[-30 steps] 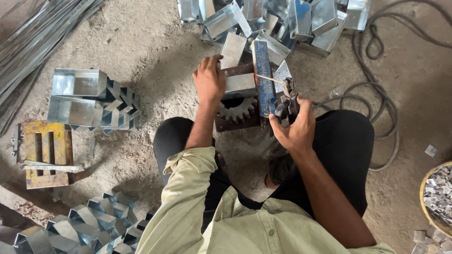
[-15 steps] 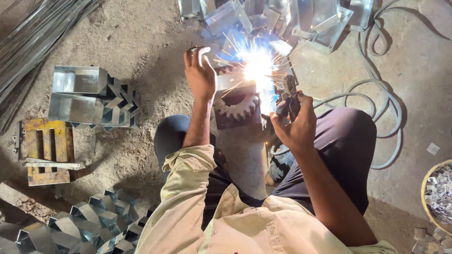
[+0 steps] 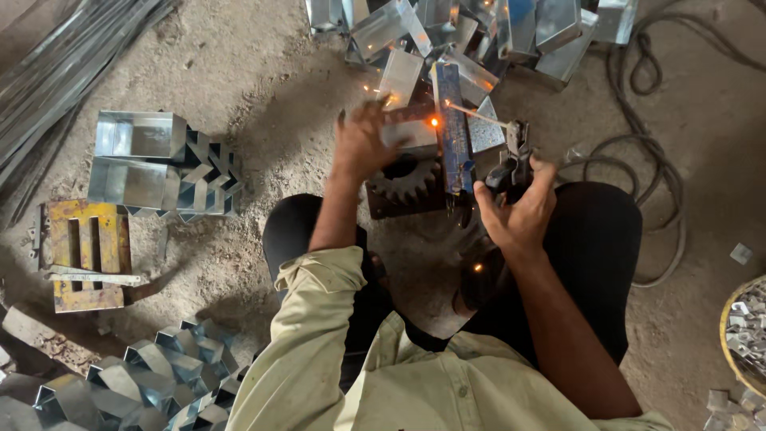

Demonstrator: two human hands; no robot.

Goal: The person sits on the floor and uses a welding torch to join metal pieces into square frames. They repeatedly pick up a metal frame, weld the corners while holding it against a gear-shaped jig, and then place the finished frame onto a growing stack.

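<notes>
Weld spot (image 3: 434, 122) glows on the metal piece between both hands; the rod (image 3: 477, 114) runs from it rightward to the holder gripped in the right hand (image 3: 519, 211); left hand (image 3: 363, 144), blurred, seems spread beside it

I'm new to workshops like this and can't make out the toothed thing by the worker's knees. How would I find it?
Start at the person's left hand, raised over the dusty floor in front of the knees. Just right of and below that hand lies a dark gear wheel on a dark block, beside an upright blue bar. Unlike the shiny folded sheet-metal boxes heaped behind it, it is round, blackish and ringed with teeth.
</notes>
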